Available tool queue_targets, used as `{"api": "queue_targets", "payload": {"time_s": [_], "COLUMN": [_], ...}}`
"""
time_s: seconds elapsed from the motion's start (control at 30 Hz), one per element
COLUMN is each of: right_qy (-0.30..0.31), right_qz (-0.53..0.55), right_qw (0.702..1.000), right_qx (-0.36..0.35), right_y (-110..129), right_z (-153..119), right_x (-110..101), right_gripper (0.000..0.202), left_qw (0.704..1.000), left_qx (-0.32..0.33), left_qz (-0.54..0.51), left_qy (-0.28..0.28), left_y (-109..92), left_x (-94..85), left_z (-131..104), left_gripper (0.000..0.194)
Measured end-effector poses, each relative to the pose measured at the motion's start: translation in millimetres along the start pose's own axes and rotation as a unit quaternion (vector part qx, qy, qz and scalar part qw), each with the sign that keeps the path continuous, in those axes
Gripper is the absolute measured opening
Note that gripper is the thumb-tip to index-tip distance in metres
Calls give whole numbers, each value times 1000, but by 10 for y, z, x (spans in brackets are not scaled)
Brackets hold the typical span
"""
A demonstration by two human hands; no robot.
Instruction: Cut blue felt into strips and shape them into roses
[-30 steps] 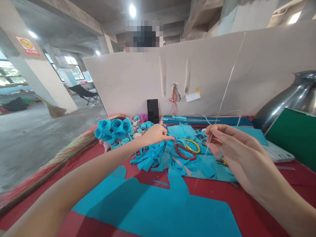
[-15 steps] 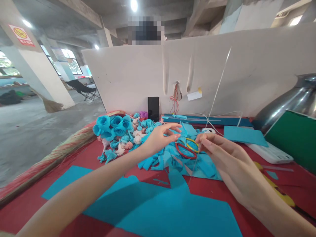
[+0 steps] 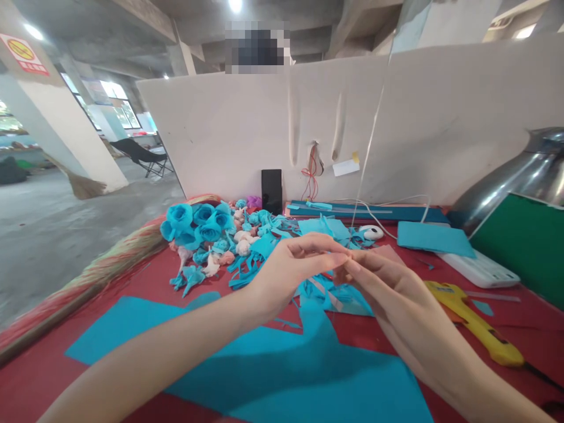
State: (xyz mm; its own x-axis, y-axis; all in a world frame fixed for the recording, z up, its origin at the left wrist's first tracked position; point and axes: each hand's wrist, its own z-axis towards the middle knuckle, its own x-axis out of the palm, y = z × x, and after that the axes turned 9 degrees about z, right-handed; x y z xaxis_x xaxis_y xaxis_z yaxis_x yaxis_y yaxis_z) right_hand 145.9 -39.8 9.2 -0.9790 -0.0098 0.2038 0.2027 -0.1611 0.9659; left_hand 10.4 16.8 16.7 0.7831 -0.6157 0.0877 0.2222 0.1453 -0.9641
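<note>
My left hand [image 3: 304,264] and my right hand [image 3: 388,288] meet fingertip to fingertip above the table, both pinched closed. A thin, clear, wire-like strand [image 3: 372,129] rises from the pinch, leaning slightly right in front of the white board. Its lower end is hidden by my fingers. Beneath the hands lie cut scraps of blue crepe paper [image 3: 315,294]. A large blue paper sheet [image 3: 282,370] with a notched edge spreads below my forearms. Left of my left hand are blue paper roses [image 3: 207,223] and several small blue and pink buds [image 3: 242,244].
A yellow glue gun [image 3: 480,320] lies right of my right hand. Behind it are a folded blue paper stack [image 3: 436,237], a white power bank [image 3: 484,270] and a metal jug [image 3: 515,176]. A phone [image 3: 272,191] leans on the white board [image 3: 229,129]. A person's head shows beyond.
My left hand has moved right and closed its fingers against those of my right hand. The strand has shifted left and stands more upright. The red and yellow rings are now mostly covered.
</note>
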Motion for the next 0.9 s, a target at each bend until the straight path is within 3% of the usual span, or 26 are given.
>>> {"api": "queue_targets", "payload": {"time_s": [0.4, 0.7, 0.9], "right_qy": [20, 18, 22], "right_qz": [8, 20, 19], "right_qw": [1000, 1000, 1000], "right_qx": [12, -2, 3], "right_y": [-31, -63, -85], "right_z": [12, 40, 25], "right_x": [12, 5, 0], "right_gripper": [16, 18, 16], "left_qw": [996, 995, 996], "left_qx": [-6, -40, -28], "left_qz": [-85, -91, -80], "left_qy": [-20, -31, -30], "left_y": [-10, 21, 49], "left_x": [88, 111, 109], "left_z": [-8, -15, -17], "left_gripper": [16, 18, 15]}}
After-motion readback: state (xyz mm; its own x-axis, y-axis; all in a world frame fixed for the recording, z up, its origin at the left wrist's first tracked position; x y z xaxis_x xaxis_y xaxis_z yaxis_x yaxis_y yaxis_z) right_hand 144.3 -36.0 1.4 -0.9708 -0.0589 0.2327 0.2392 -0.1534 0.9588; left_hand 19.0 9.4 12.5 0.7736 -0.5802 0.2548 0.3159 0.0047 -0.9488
